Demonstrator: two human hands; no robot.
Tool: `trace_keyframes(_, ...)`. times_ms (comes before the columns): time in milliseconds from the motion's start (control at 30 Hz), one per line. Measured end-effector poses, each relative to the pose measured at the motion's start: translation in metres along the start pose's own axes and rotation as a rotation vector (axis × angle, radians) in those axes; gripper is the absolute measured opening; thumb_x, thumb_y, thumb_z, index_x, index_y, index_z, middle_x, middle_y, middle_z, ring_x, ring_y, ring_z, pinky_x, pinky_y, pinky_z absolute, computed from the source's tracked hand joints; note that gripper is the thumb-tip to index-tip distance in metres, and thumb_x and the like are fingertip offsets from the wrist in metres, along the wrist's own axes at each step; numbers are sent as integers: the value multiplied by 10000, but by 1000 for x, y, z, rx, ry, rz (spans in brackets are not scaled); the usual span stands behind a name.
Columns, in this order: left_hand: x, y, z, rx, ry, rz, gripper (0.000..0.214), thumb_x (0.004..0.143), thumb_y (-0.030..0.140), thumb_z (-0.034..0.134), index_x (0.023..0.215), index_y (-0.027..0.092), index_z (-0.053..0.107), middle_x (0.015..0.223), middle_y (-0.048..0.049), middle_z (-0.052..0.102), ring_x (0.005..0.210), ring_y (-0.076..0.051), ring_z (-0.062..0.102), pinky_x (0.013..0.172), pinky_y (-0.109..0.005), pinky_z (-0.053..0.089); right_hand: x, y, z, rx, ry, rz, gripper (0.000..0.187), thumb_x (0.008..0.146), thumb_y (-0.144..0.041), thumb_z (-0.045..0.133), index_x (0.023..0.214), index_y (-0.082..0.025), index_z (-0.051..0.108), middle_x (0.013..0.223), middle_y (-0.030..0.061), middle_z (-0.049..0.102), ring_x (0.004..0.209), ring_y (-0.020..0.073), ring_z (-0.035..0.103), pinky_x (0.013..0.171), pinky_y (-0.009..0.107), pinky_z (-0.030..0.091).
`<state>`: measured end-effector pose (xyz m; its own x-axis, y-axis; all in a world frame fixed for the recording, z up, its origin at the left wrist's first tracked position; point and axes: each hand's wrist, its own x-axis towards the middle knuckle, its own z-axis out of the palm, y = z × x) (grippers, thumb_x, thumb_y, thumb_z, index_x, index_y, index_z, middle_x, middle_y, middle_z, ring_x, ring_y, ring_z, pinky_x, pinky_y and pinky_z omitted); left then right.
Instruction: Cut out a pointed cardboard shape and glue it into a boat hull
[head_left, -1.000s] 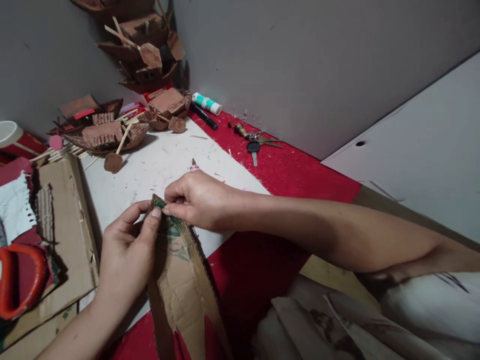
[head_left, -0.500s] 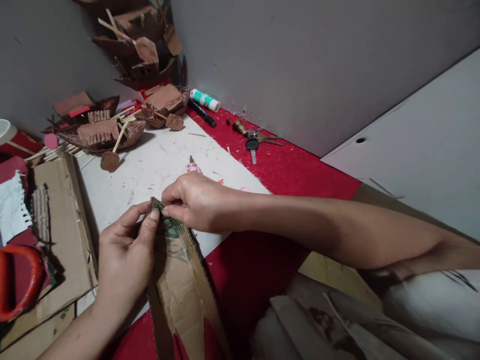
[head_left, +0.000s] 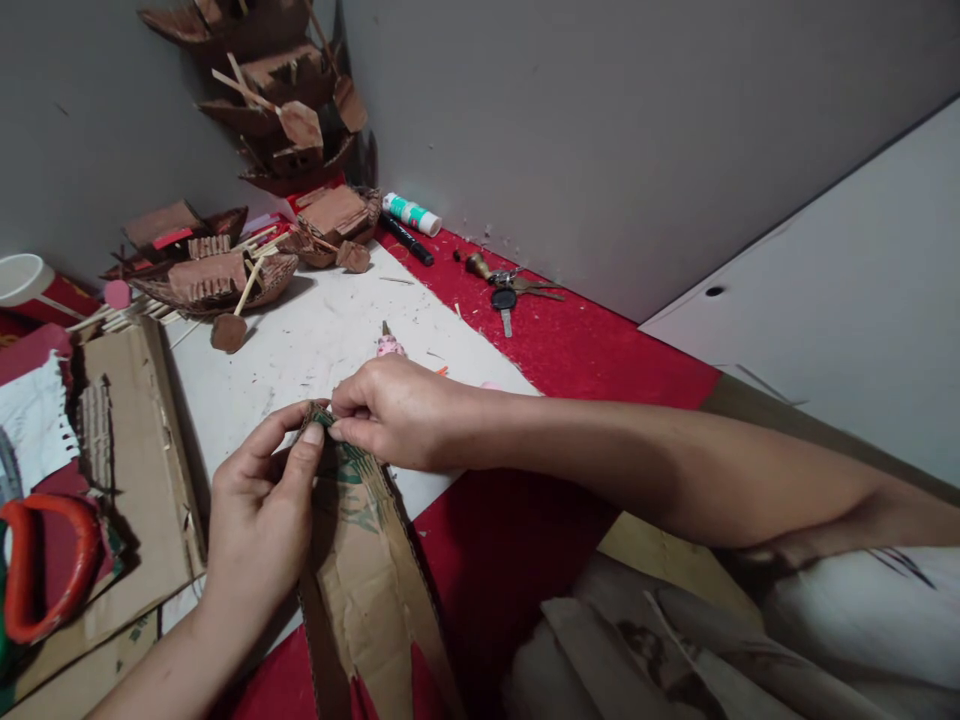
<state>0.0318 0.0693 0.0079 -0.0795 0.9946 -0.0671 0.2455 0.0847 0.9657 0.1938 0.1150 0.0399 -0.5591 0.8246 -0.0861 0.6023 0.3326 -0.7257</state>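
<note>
A long brown cardboard piece (head_left: 367,570) with green print near its far tip runs from the bottom edge up to both hands. Its sides are folded upward and its near end is split, with red showing through. My left hand (head_left: 274,490) pinches the left side of the tip, thumb on the inner face. Across from it, my right hand (head_left: 390,410) pinches the right side of the same tip between thumb and fingers. The very edge there is partly hidden by the fingers. Just beyond my right hand lies a pink-patterned tube or pen with a pointed tip (head_left: 388,342).
Cardboard boats (head_left: 210,282) with paddles stand at the back left, others stacked above. Orange-handled scissors (head_left: 52,570) lie on cardboard sheets (head_left: 139,430) at left, below a red cup (head_left: 45,290). A glue stick (head_left: 412,214), black marker (head_left: 405,238) and keys (head_left: 506,300) lie along the wall.
The view has shifted slightly, so things appear a little lower and further right. Both hands keep their pinch on the cardboard tip, the left hand's fingers closer to the right hand.
</note>
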Motion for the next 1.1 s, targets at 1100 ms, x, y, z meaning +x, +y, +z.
trace_keyframes(1100, 5, 9, -8, 20, -21, 48, 162, 826, 378, 653, 916, 246, 679, 891, 26, 685, 818, -150, 603, 744, -236, 457, -7, 2, 0, 47, 38, -98, 245, 809, -214, 645, 608, -142, 523, 539, -67, 404, 535, 71, 324, 528, 232, 223)
